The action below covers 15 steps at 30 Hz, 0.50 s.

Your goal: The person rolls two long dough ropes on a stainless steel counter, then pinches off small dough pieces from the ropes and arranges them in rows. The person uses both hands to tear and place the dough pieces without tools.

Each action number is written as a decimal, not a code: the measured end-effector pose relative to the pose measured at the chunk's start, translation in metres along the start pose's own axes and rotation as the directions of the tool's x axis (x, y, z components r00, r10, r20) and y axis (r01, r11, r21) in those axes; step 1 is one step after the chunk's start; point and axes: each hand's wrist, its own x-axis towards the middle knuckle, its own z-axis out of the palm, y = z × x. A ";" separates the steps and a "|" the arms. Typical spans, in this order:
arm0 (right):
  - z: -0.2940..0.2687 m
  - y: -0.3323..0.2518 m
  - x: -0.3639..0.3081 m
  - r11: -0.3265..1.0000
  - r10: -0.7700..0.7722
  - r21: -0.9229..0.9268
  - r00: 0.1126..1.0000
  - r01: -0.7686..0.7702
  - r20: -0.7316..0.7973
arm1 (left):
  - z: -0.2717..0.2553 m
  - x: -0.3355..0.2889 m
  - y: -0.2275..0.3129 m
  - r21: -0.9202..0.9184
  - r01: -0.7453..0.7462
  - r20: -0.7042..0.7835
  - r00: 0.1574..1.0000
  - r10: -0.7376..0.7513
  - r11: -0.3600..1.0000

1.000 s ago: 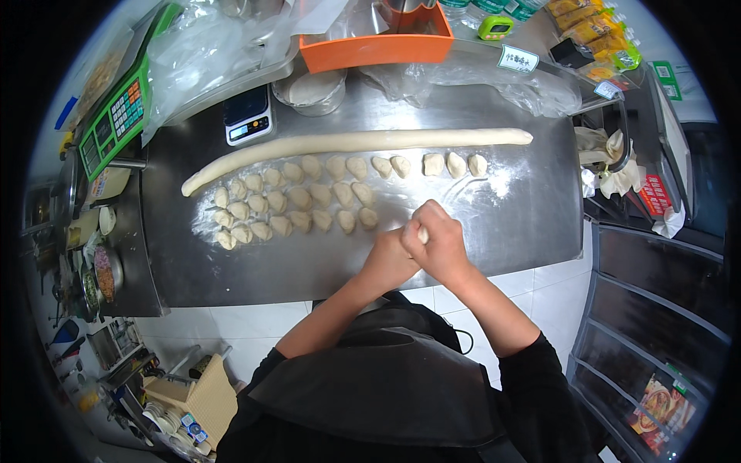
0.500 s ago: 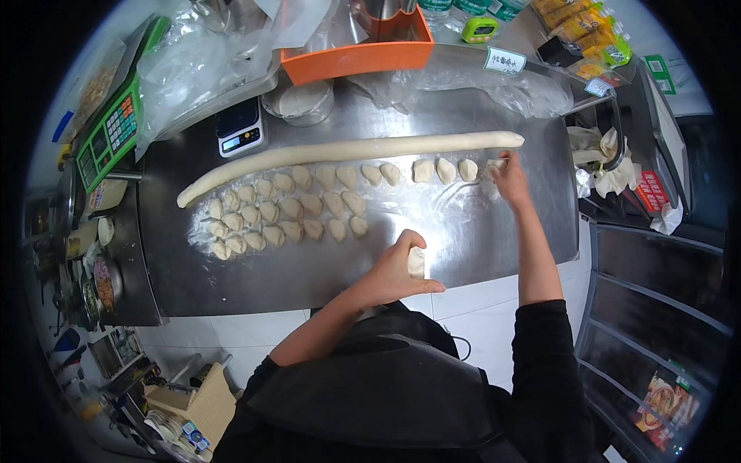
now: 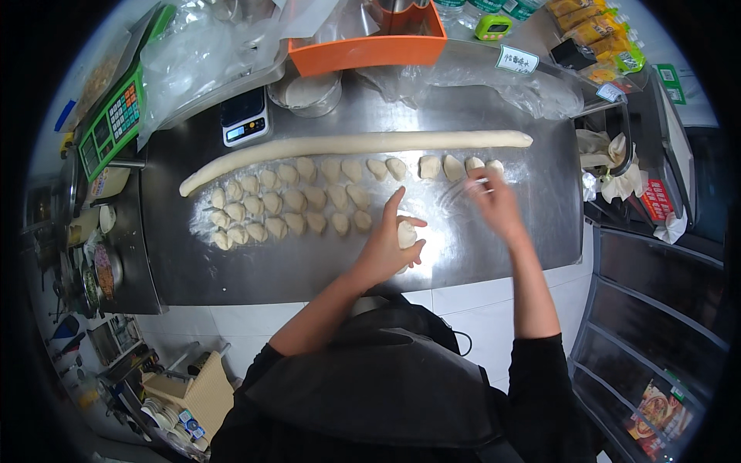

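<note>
My left hand [image 3: 380,245] cups a lump of dough [image 3: 407,234] low over the steel table, thumb and fingers curved loosely round it. My right hand [image 3: 498,204] is bent over the table just below the far row's right end, closed on a thin, pale strip-like tool [image 3: 480,184] whose exact kind is blurred. A long dough rope [image 3: 370,144] lies across the table beyond both hands. Several cut dough pieces [image 3: 293,201] sit in rows on flour at the left. More dough pieces [image 3: 454,167] continue the far row toward my right hand.
At the back stand a small digital scale [image 3: 245,123], a round tub [image 3: 305,94], an orange bin [image 3: 368,52] and a green timer [image 3: 492,28]. Plastic sheeting [image 3: 532,94] lies along the back edge. A green-framed scale [image 3: 116,123] leans in at left.
My right hand has moved left and nearer from the row's end, where a dough piece now lies. My left hand's fingers have shifted round its lump. The view has moved slightly.
</note>
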 end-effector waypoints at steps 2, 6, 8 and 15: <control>0.036 -0.038 -0.034 0.929 -0.308 0.311 0.885 0.200 0.349 | -0.001 0.005 0.001 0.067 0.059 -0.017 0.998 -0.058 0.996; 0.067 -0.076 -0.058 0.901 -0.430 0.180 0.866 0.394 0.257 | -0.007 0.006 -0.003 0.325 -0.235 -0.010 0.968 0.252 0.916; 0.071 -0.080 -0.058 0.889 -0.445 0.189 0.884 0.417 0.142 | -0.012 0.003 -0.005 0.341 -0.231 -0.005 0.969 0.247 0.912; 0.070 -0.088 -0.063 0.847 -0.530 0.072 0.845 0.526 0.068 | -0.017 -0.004 0.000 0.310 -0.066 -0.007 0.997 0.072 0.948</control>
